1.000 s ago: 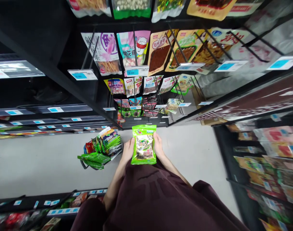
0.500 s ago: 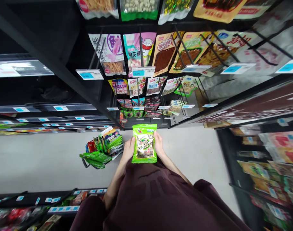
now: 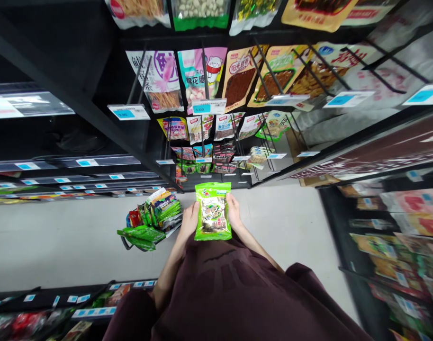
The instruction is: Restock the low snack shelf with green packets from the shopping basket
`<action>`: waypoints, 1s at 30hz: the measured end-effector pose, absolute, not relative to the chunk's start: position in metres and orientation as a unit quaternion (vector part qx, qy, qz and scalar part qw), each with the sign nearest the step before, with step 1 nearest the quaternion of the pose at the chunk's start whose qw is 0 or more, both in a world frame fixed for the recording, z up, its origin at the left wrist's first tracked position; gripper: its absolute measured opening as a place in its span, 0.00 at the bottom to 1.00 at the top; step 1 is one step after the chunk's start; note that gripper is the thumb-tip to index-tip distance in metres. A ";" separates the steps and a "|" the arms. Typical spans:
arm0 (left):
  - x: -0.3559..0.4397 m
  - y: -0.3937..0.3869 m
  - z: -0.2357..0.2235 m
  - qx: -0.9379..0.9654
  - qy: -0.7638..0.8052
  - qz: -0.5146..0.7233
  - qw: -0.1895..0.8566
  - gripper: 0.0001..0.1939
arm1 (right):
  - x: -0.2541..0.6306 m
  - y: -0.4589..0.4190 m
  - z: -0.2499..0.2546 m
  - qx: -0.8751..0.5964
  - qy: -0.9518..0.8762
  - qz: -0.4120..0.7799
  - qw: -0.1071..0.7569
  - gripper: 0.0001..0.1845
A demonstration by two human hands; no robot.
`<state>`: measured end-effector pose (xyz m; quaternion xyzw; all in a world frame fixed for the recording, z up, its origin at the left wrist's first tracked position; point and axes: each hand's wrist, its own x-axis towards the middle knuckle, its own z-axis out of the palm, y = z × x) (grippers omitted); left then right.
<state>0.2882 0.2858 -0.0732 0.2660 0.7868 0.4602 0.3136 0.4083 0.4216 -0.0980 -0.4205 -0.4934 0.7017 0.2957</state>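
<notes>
I hold a green snack packet (image 3: 212,211) upright in front of my body with both hands. My left hand (image 3: 190,220) grips its left edge, fingers curled behind it. On the packet's right edge sits my right hand (image 3: 233,213), also closed on it. The packet has a clear window showing dark contents. Just left of my left hand, a basket (image 3: 150,221) piled with several green and coloured packets stands on the grey floor.
Black racks with hanging snack bags on pegs (image 3: 234,80) and blue price tags rise ahead. Shelves of goods run along the left (image 3: 77,180) and the right (image 3: 397,227). A low shelf edge (image 3: 92,303) lies at bottom left. Grey floor (image 3: 60,237) spreads between them.
The packet and both hands stay almost where they were. The view has shifted slightly, so the racks sit a little differently in the picture.
</notes>
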 end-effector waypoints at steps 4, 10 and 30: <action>0.287 0.285 -0.075 0.266 0.787 0.462 0.311 0.26 | 0.407 0.421 -0.095 -0.434 -0.489 0.698 0.290 0.22; 0.284 0.285 -0.075 0.261 0.789 0.461 0.311 0.26 | 0.402 0.422 -0.088 -0.447 -0.474 0.700 0.291 0.15; 0.282 0.289 -0.076 0.280 0.773 0.475 0.314 0.22 | 0.400 0.427 -0.088 -0.473 -0.459 0.693 0.291 0.14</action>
